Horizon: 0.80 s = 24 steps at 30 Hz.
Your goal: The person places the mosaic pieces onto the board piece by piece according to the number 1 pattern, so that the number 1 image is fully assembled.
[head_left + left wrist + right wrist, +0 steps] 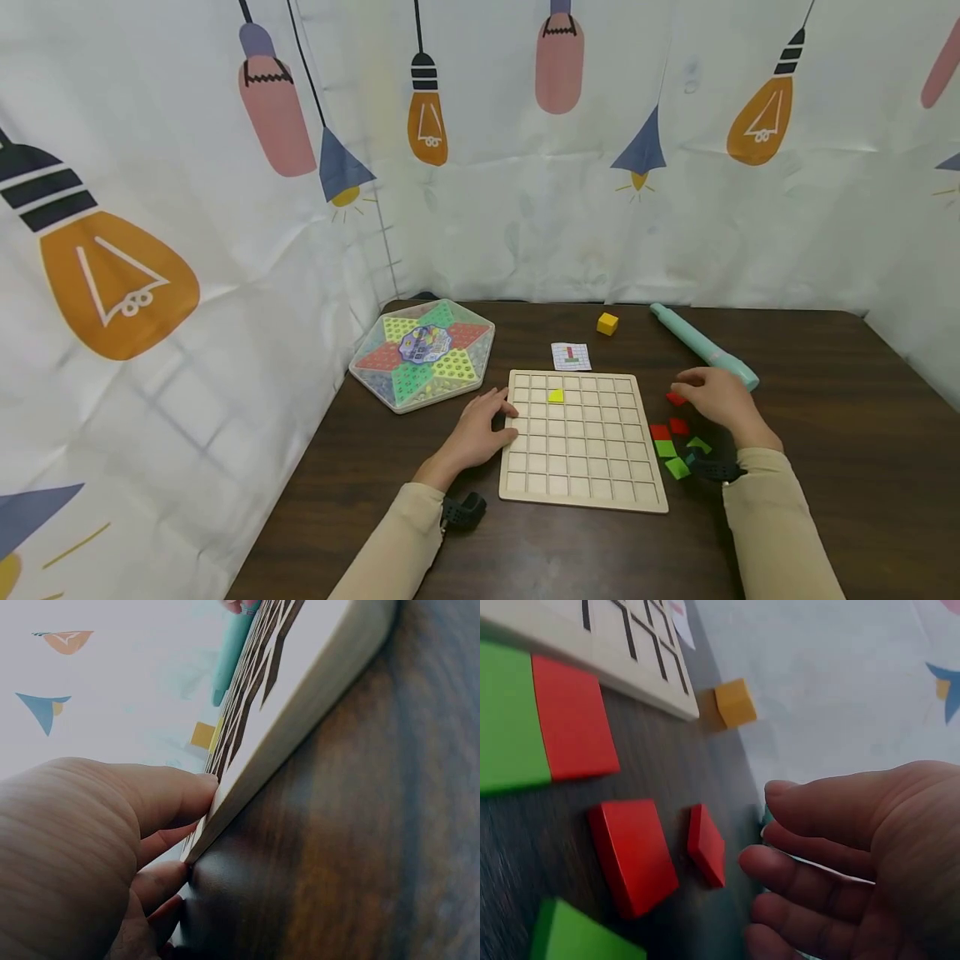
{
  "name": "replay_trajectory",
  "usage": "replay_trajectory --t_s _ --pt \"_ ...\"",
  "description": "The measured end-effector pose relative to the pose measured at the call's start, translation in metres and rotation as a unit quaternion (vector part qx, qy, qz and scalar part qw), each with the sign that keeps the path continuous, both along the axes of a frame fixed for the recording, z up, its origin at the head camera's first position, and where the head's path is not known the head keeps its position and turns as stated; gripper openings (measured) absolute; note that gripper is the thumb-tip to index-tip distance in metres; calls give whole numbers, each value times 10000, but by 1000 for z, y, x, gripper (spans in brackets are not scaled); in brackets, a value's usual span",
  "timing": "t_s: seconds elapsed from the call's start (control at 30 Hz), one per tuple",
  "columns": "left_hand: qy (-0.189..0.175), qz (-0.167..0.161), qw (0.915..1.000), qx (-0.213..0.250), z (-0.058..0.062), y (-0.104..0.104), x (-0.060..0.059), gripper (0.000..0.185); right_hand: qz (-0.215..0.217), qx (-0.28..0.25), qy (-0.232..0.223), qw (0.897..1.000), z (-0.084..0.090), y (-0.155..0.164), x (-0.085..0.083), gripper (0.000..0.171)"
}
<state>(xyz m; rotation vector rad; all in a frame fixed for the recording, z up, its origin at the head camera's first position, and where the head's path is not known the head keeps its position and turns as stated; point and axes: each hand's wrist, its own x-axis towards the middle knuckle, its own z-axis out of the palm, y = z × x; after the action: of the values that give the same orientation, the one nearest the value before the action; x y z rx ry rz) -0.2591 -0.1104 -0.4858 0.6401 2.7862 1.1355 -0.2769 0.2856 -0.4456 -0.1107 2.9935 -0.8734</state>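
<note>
A pale wooden grid board (576, 468) lies on the dark table, with a yellow piece (556, 396) in one of its upper squares. My left hand (477, 429) rests against the board's left edge; in the left wrist view its thumb touches the rim, other fingers lower beside it. To the right of the board are several loose red and green pieces, among them a green one (677, 467). Above them hovers my right hand (722, 402), fingers loosely bent. The right wrist view shows nothing between them, with a small red piece (706, 846) just beyond the fingertips.
Behind the board lie a small printed card (572, 357) and an orange-yellow cube (607, 324). A teal cylinder (697, 340) lies at the back right. To the left is a hexagonal Chinese checkers box (405, 392). Patterned curtains (510, 225) hang along the table's back and left.
</note>
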Motion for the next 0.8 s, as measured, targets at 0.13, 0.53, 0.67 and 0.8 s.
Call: replay_trajectory --t_s 0.13,0.53,0.67,0.8 --pt "-2 15 10000 -7 -1 0 0 20 -28 44 -95 9999 -2 10 2 49" --pt "-24 -26 10000 26 0 -1 0 21 177 -68 -339 9992 -10 26 3 51" --pt "-3 -28 10000 31 1 0 0 20 265 -71 -394 9988 -9 22 3 54" --pt "6 -18 10000 7 -1 0 0 19 254 -22 -324 9992 -12 16 3 57"
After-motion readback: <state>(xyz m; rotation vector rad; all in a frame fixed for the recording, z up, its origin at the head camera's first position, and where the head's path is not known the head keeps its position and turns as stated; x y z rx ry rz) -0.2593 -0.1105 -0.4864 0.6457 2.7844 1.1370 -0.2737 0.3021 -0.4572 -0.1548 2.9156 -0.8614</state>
